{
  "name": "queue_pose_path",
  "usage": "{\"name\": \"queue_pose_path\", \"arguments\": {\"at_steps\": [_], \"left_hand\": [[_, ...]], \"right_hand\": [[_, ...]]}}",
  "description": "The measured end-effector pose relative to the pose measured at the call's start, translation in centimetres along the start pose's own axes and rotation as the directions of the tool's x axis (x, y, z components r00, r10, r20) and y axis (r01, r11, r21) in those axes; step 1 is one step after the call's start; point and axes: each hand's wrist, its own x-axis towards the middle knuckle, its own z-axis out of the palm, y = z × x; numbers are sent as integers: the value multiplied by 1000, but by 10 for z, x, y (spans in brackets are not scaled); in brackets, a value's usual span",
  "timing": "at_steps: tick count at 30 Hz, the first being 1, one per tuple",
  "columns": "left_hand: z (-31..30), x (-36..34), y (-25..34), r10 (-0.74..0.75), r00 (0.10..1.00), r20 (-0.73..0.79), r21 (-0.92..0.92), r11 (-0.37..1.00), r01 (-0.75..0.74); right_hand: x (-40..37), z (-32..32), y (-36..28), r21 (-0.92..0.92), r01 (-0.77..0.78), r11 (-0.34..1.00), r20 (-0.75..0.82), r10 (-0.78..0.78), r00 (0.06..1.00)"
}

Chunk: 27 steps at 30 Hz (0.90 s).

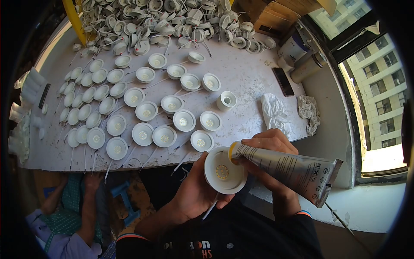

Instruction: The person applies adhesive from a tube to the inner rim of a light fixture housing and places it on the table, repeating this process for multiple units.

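My left hand (189, 190) is wrapped round a white downlight housing (235, 183), its open face turned up and a ring of yellowish LEDs at the bottom. A pale cable hangs from its lower side. In my right hand (271, 146) is a silver glue tube (286, 168) with a yellow collar, its nozzle end at the housing's upper right rim. Whether glue is coming out cannot be made out. On the table just beyond my hands lie more housings of the same kind, the nearest being a white downlight (202, 141).
Rows of downlights (116, 125) cover the white table (246, 125); a heap of housings (164, 21) lies at the back. To the right are a small white cup-shaped part (227, 101), crumpled tissue (276, 114), a phone (283, 82) and a flask (308, 68). Another person's arm (88, 207) shows lower left.
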Motion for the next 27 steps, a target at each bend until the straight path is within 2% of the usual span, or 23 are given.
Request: {"name": "queue_pose_path", "arguments": {"at_steps": [5, 8, 10, 12, 14, 16, 20, 22, 24, 27], "left_hand": [[-1, -1, -2, 14, 1000, 21, -44, 999, -13], [1, 0, -2, 49, 999, 13, 34, 998, -49], [1, 0, -2, 122, 990, 68, 45, 991, -125], [1, 0, -3, 150, 986, 72, 60, 986, -155], [1, 0, -5, 181, 981, 74, 74, 980, -186], [0, 0, -8, 278, 960, -2, 190, 943, -273], [2, -1, -12, 358, 927, -112, 217, 919, -329], [5, -2, -9, 406, 914, 28, 283, 873, -396], [5, 0, -9, 454, 889, 49, 343, 829, -442], [5, 3, -6, 525, 845, 100, 424, 746, -514]], "right_hand": [[0, -4, 0, -48, 33, 998, 20, -32, 999], [0, -6, -1, -62, 26, 998, 10, -25, 1000], [-1, -7, -2, -66, 5, 998, 5, -5, 1000], [0, -5, 1, -83, 83, 993, -51, -87, 995], [-1, -5, 3, -90, 96, 991, -61, -101, 993], [-1, -5, 3, -96, 110, 989, -71, -117, 991], [-2, -7, 1, -53, 66, 996, -82, -70, 994], [-3, -7, -1, -54, 71, 996, -80, -75, 994], [-4, -7, -4, -24, -1, 1000, -79, -1, 997], [-3, -7, -3, -54, 43, 998, -79, -48, 996]]}}
